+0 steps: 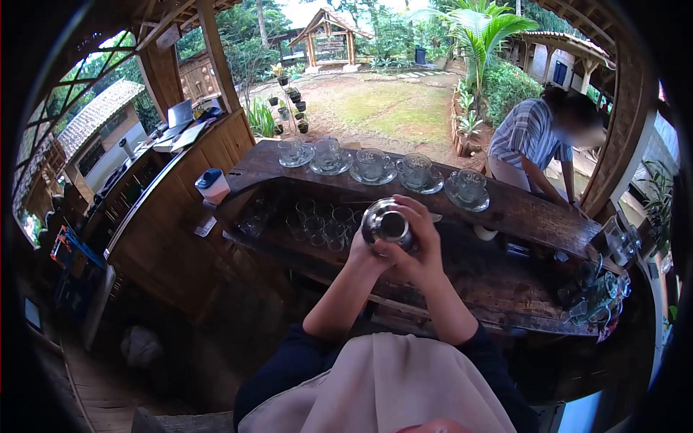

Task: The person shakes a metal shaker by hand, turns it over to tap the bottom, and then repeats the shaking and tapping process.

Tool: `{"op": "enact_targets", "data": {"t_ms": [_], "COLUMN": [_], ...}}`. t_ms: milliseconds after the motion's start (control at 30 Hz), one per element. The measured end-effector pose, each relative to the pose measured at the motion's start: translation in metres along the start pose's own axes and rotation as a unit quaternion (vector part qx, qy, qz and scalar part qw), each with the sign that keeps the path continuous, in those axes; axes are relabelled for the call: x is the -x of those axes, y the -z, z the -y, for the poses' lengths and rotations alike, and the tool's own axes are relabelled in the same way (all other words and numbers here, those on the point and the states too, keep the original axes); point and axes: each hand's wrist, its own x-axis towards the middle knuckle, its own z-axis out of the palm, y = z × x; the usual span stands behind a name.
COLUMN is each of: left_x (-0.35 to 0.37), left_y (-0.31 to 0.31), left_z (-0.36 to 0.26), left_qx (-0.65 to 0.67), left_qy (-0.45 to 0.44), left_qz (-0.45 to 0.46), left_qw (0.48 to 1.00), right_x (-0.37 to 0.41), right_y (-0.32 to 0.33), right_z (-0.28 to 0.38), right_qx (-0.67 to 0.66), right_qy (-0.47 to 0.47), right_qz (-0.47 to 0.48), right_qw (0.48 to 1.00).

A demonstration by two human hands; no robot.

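A shiny metal cocktail shaker [381, 215] is held in front of me, above the near side of the wooden counter, its narrower end tilted up toward my face. My left hand [369, 251] is closed around its lower left side. My right hand [421, 234] wraps over its right side, fingers across the top edge. Beyond the shaker, several clear glass cups on saucers stand in a row along the raised counter ledge [339, 155], among them one glass cup [372, 164] just behind my hands.
Several drinking glasses [317, 220] stand on the lower shelf at left. A lidded plastic container [211, 186] sits at the ledge's left end. Glassware [603, 292] and a pitcher [619, 239] crowd the right end. A person [530, 137] in a striped shirt leans over beyond the counter.
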Motion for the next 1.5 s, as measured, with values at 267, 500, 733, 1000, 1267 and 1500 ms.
{"op": "enact_targets", "data": {"t_ms": [267,500,733,1000,1267,1500], "left_x": [0.041,-0.025,0.083,0.025,0.067,0.028], "left_y": [-0.042,0.008,-0.057,-0.025,-0.065,-0.03], "left_z": [-0.002,0.018,-0.015,0.009,0.009,-0.011], "left_qx": [-0.008,0.054,0.034,-0.529,-0.151,-0.507], "left_qy": [-0.155,0.027,-0.174,-0.654,-0.805,-0.718], "left_qz": [0.603,0.168,0.518,0.277,0.39,0.138], "left_qw": [0.782,0.984,0.837,0.464,0.421,0.456], "right_x": [-0.002,0.001,0.003,0.054,-0.036,0.014], "right_y": [0.023,0.018,0.026,-0.001,-0.001,-0.033], "right_z": [0.056,-0.028,0.026,-0.134,0.004,-0.109], "right_qx": [0.044,0.021,-0.085,-0.728,-0.436,-0.564], "right_qy": [0.405,0.048,0.363,-0.31,0.133,-0.328], "right_qz": [-0.015,0.009,-0.069,-0.004,0.082,0.069], "right_qw": [0.913,0.999,0.925,0.611,0.886,0.755]}}
